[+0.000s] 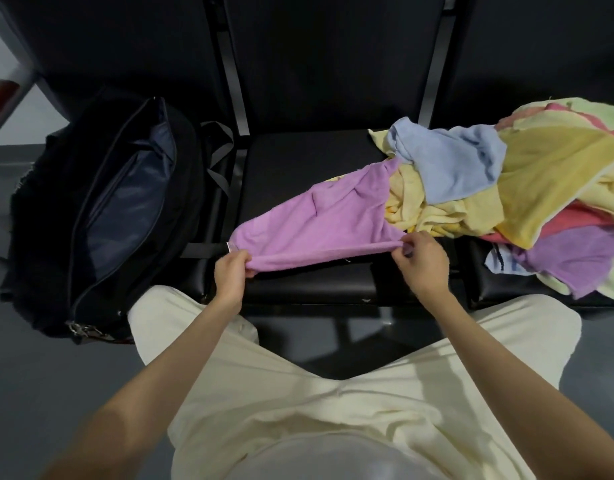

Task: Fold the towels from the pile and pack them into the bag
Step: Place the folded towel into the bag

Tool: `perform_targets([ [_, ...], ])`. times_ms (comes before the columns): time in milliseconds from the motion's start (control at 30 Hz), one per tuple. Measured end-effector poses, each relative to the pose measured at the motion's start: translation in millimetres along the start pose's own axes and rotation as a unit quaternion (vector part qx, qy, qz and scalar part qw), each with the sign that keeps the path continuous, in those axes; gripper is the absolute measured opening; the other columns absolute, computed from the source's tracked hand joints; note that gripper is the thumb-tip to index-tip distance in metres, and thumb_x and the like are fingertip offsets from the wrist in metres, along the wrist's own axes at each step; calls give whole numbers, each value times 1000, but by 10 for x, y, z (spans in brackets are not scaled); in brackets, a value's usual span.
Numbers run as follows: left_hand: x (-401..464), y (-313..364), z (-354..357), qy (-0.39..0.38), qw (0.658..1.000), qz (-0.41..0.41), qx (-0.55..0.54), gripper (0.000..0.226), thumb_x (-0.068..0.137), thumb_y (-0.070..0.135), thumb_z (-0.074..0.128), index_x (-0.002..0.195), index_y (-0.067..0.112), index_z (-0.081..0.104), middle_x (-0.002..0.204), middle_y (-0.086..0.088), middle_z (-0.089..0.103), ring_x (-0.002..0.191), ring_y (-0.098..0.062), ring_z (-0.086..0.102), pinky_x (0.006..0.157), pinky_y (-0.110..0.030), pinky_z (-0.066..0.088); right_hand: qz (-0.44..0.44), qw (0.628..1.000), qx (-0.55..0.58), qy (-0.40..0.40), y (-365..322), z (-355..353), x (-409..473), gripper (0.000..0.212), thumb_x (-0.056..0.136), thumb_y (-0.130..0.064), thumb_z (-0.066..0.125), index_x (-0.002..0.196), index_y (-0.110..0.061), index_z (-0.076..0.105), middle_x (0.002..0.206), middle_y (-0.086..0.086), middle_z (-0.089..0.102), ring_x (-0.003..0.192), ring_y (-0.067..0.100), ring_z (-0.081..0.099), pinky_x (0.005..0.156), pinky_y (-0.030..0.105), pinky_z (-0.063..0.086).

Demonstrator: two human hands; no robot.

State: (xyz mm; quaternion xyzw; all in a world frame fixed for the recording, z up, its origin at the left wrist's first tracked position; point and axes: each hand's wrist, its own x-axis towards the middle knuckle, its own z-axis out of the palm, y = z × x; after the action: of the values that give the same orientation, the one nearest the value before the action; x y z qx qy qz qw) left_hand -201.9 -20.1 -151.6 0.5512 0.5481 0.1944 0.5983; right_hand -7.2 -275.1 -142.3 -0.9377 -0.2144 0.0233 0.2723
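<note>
Clearly little has been done: a purple towel (319, 216) at centre frame is pinched along its near edge by the left hand (231, 271) and the right hand (421, 259) — unfolded, its far end on the pile (506, 181) at right. The bag (118, 209), left of frame, gapes open — seemingly nothing packed, though its interior is dark.

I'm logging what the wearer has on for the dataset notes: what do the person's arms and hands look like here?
Both forearms are bare, no sleeves reaching them. The left hand and right hand show no gloves; no watch or rings are visible. Below them are pale cream clothes.
</note>
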Motion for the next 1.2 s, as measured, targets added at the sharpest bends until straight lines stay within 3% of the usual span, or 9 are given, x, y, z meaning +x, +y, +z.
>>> perform_targets([
  [100,-40,-153,60,-14,995,-67,73,18,83,9,50,66,7,55,61,-8,53,53,-20,51,56,-27,45,9,999,48,20,-80,-9,49,13,89,-17,58,93,-5,63,92,11,63,79,31,58,63,30,35],
  [267,-157,-196,214,-164,975,-93,113,15,87,5,53,74,8,59,69,-8,59,59,-18,61,50,-21,50,-121,981,102,-114,-344,-52,110,16,93,-9,46,104,-14,56,80,4,66,71,25,64,63,39,51],
  [367,-64,-227,209,-4,992,-41,118,11,85,11,57,93,6,62,92,-12,65,73,-24,66,62,-30,54,-142,975,56,-159,-485,-44,96,20,94,-10,43,109,-18,53,66,1,62,55,24,62,56,36,49],
  [467,127,-268,149,132,978,-89,135,42,87,21,58,121,-4,51,123,-19,56,103,-37,60,82,-39,50,-141,976,71,-148,-522,-19,77,19,96,-14,43,104,-17,59,70,-1,64,56,22,64,57,37,50],
  [667,325,-176,277,95,947,-154,266,53,87,34,61,126,-1,51,135,-25,38,114,-41,49,96,-41,44,12,981,123,-150,-337,-20,90,4,83,-4,60,84,-8,60,58,-4,52,52,8,49,47,12,36],
  [767,364,-39,326,119,944,-165,258,41,88,19,53,125,2,54,136,-25,39,115,-40,50,99,-43,44,61,975,162,-140,-164,-52,121,20,86,-3,58,68,-6,63,61,8,59,57,11,47,56,23,38],
  [1000,393,728,335,281,951,127,-10,21,96,12,48,114,1,48,118,-21,61,106,-34,60,83,-32,43,2,966,242,-95,-315,-142,180,20,92,0,48,89,-10,65,85,2,65,79,15,58,68,24,44],
  [1100,330,1011,377,232,940,249,-29,8,92,3,48,93,11,47,91,-10,62,80,-18,58,68,-17,42,-93,967,190,-143,-475,-1,143,21,90,1,46,95,-9,64,89,3,65,83,20,61,73,30,49],
  [1200,278,1033,541,77,934,343,63,15,87,-5,49,86,8,56,80,1,59,72,-6,54,66,-13,42,-186,959,76,-199,-563,250,19,23,87,-3,48,100,-12,65,86,9,61,78,28,57,71,38,46],
])
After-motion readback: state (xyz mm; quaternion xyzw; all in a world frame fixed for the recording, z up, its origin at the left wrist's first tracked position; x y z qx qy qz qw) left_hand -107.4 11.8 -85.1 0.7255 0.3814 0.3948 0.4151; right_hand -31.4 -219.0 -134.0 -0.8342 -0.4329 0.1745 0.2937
